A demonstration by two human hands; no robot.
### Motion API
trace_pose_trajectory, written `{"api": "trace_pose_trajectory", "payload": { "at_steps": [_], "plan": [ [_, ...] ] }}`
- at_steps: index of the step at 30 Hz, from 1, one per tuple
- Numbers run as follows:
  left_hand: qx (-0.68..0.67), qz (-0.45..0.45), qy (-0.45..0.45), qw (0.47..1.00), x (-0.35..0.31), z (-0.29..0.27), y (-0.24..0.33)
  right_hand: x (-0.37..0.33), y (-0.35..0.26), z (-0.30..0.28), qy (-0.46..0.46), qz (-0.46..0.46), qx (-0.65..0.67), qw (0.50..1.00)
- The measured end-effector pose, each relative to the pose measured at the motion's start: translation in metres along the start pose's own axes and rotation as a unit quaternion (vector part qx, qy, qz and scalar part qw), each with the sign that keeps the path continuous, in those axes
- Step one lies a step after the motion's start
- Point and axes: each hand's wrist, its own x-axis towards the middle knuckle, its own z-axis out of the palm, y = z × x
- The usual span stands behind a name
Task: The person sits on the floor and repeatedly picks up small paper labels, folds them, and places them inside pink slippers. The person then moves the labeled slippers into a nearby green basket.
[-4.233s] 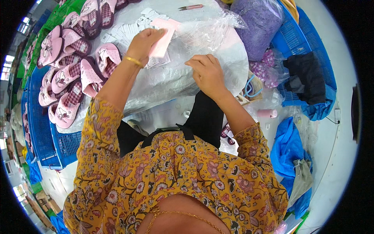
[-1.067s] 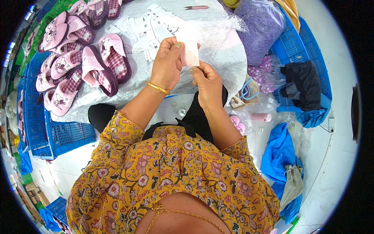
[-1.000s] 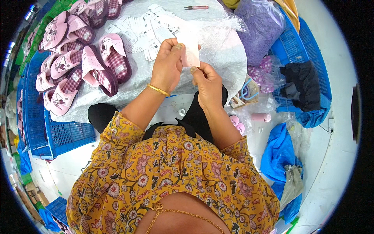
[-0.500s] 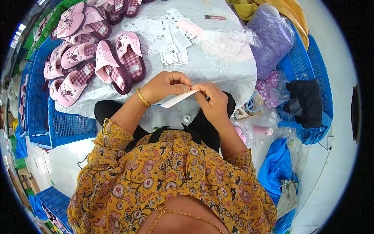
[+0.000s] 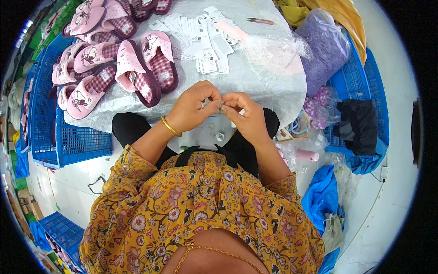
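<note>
Two hands up front: your left hand (image 5: 194,107) and right hand (image 5: 246,117), elbows bent, wrists angled inward, tips meeting above the gap between your knees. On each, thumb and forefinger are drawn together; can't tell what's between them. One bangle (image 5: 170,126), left wrist. They're at the near edge of the counter (image 5: 276,89), with bare sheeting just beyond. Two nearest slippers (image 5: 130,68) lie left of that room; white paper tags (image 5: 207,45), overlapping, too many to count, sit ahead. Farther: one pair of snips (image 5: 260,21).
</note>
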Motion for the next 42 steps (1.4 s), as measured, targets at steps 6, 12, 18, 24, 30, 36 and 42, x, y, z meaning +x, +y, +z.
{"api": "trace_pose_trajectory", "payload": {
  "at_steps": [6, 12, 18, 24, 30, 36, 42],
  "plan": [
    [0.261, 0.077, 0.167, 0.948, 0.021, 0.0, -0.028, 0.007, 0.007, 0.005, 0.058, 0.002, -0.009, 0.998],
    [0.438, 0.06, 0.148, 0.885, 0.048, 0.001, -0.052, 0.007, 0.01, 0.002, 0.098, 0.002, -0.009, 0.995],
    [0.481, 0.096, 0.155, 0.858, 0.04, -0.003, -0.054, 0.004, 0.02, -0.001, 0.097, -0.009, 0.017, 0.995],
    [0.442, 0.118, 0.179, 0.871, 0.012, -0.008, -0.026, 0.011, 0.016, 0.008, 0.106, 0.023, 0.071, 0.992],
    [0.294, 0.056, 0.3, 0.906, 0.025, -0.031, -0.009, 0.055, 0.005, 0.016, 0.11, 0.035, 0.055, 0.992],
    [0.355, 0.206, 0.186, 0.893, -0.005, -0.023, 0.002, 0.065, 0.006, 0.024, 0.1, 0.086, 0.164, 0.978],
    [0.299, 0.247, 0.143, 0.911, -0.03, -0.011, -0.003, 0.053, 0.023, 0.032, 0.097, 0.122, 0.131, 0.979]
  ]
}}
